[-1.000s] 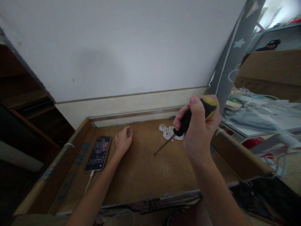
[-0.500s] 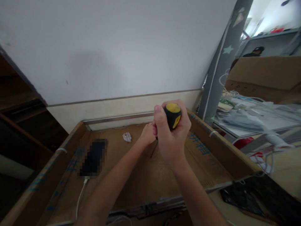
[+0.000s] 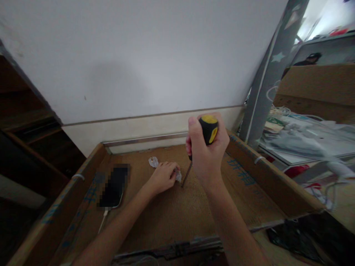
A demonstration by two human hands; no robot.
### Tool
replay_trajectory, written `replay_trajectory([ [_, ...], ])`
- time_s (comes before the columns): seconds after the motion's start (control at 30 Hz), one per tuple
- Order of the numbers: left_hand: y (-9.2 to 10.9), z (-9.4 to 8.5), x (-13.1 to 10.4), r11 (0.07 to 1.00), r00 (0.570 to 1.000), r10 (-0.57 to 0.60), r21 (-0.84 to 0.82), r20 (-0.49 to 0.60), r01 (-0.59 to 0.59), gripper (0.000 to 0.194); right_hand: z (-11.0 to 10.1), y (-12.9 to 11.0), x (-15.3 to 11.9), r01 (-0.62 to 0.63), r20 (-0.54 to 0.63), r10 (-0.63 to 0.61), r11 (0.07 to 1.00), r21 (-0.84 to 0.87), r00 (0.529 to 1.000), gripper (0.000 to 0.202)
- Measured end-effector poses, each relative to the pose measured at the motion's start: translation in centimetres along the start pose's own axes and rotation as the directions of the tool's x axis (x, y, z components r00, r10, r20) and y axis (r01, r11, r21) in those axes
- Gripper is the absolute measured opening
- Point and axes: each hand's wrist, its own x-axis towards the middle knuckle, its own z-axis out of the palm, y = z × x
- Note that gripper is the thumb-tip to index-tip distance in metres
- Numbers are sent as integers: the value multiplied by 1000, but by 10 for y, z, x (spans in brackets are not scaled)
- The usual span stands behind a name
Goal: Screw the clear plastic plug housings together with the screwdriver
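Far left: dark shelf. Next, inside the cardboard tray, phone, screen blurred out, cable running from its near end. Right of phone, toward the back: loose piece, clear/whitish, lying on the tray floor, nobody gripping it. It was lying there half a second ago too; a second ago the left hand was around that spot with a small item in its fingers. Left hand has since gone right and come back partway, now just in front of the loose piece, fingers curled on held piece, also clear/whitish. Grip looks like a fingertip pinch; part of the piece is hidden by the fingers. Screwdriver is just right of that, shaft slanting down with its tip beside the held piece. Can't tell if the tip touches piece or tray. Right hand has the handle clenched, thumb high alongside it. Net change: one piece parked left, another now at the tip, so I'd read it as working piece by piece. The earlier cluster's spot is behind the right hand; can't tell what's left. Far right: cluttered bench.
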Motion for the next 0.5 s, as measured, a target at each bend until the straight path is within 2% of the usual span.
replay_trajectory([
  [0.03,1,3,-10,1000,1000,21,-14,7,-21,20,0,0,0,7,-6,-7,1000,-8,1000,23],
  [0.13,2,11,-34,989,997,4,-146,-71,-15,18,0,-1,-1,40,-23,-40,999,-16,999,22],
  [0.27,-1,14,-47,965,989,-47,-263,-142,8,22,-1,-7,-8,38,-44,-40,998,-47,998,22],
  [0.4,-1,9,-50,973,971,-81,-228,-226,28,32,11,-14,-16,84,-6,-85,990,-109,996,21],
  [0.5,0,6,-51,985,967,-133,-142,-218,103,37,32,-8,-12,142,-16,-146,976,-166,989,27],
])
